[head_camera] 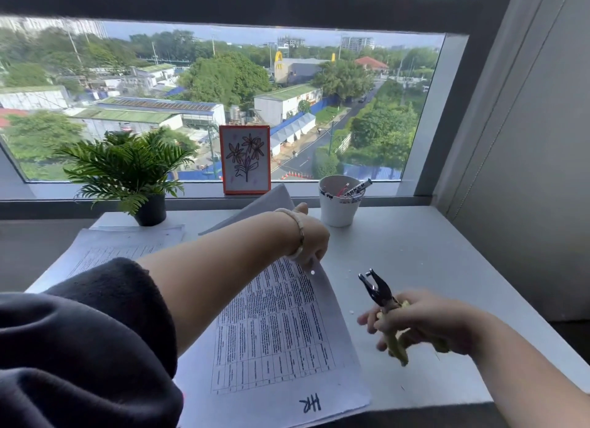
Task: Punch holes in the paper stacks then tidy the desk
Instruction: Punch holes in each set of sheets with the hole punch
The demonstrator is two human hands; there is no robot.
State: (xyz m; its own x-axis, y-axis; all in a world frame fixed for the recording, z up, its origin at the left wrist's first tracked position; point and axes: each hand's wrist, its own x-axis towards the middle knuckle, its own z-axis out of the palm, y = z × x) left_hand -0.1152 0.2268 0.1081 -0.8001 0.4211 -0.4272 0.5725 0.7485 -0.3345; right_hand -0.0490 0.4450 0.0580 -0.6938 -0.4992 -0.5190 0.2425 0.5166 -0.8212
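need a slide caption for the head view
Left hand lifts a sheet off the printed stack; right hand holds the hole punch.

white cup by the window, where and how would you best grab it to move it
Probably grip the white cup round its bare tapered wall below the rim, fingers coming from the right, where the desk is bare. It stands upright, and a marker leans out over the rim, so a top-down grab looks awkward.
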